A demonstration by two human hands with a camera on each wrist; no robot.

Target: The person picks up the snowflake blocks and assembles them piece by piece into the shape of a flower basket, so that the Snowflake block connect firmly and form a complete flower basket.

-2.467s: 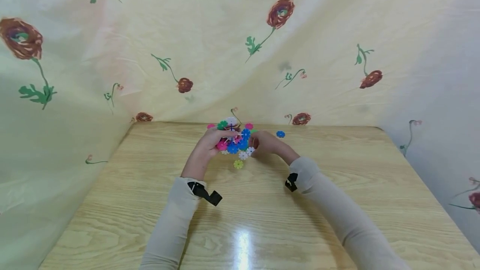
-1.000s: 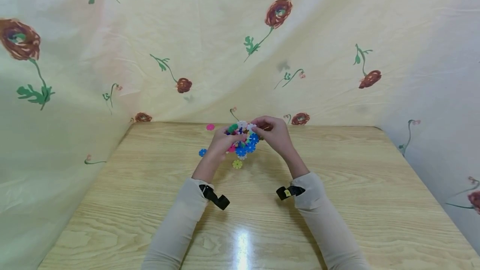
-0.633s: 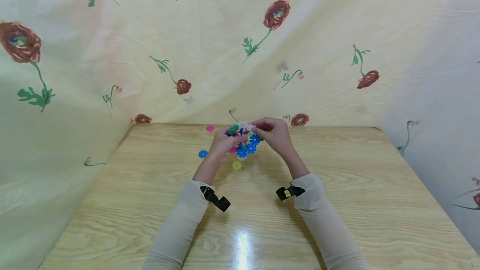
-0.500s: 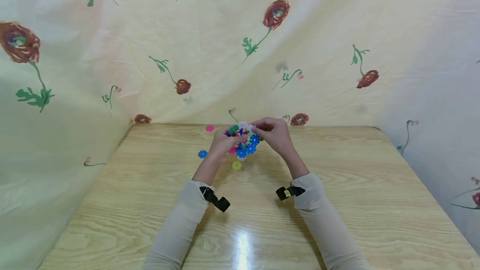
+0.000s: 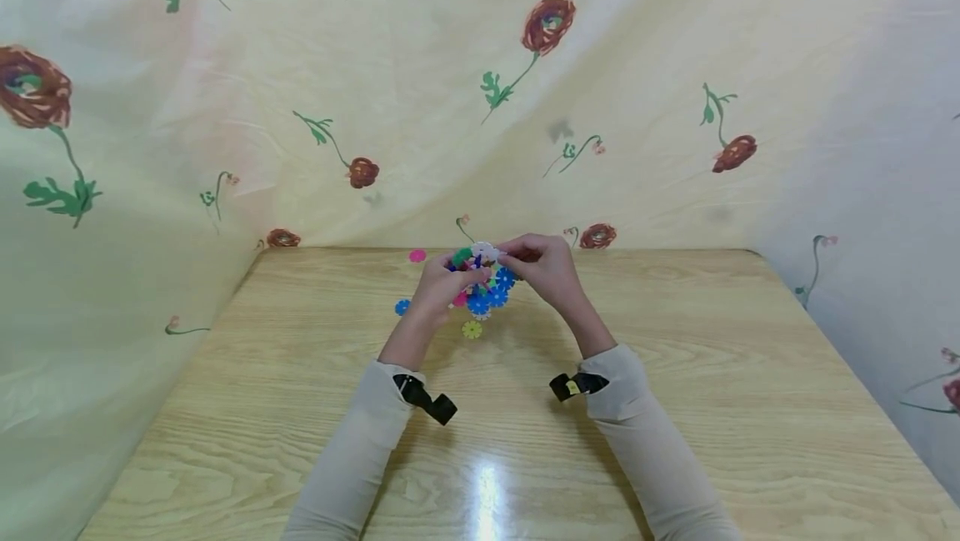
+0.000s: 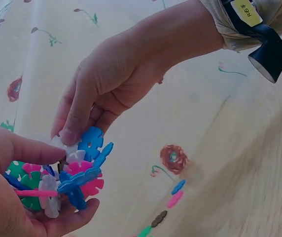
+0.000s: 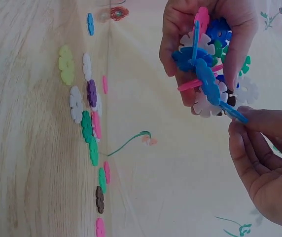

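Observation:
In the head view my left hand (image 5: 440, 284) holds a cluster of interlocked snowflake discs (image 5: 480, 303) above the table. The cluster mixes blue, white, pink and green discs joined at their slots. Close up in the left wrist view, the left thumb and fingers grip around the cluster (image 6: 84, 178). My right hand (image 5: 549, 273) pinches a disc at the cluster's upper right edge between thumb and fingertips. This disc looks white in the left wrist view; in the right wrist view a blue disc (image 7: 232, 111) meets the same fingertips. The fingers hide part of it.
On the wooden table (image 5: 675, 374) lie loose discs: a yellow one (image 5: 472, 330), a blue one (image 5: 402, 308) and a pink one (image 5: 417, 256). The right wrist view shows several more, including a purple disc (image 7: 91, 93) and a brown disc (image 7: 99, 199). A flowered cloth (image 5: 420, 91) hangs behind.
My right hand has risen from beside the loose discs to the cluster's upper edge. The left hand and cluster have shifted slightly right. Over the last second both hands stay nearly still.

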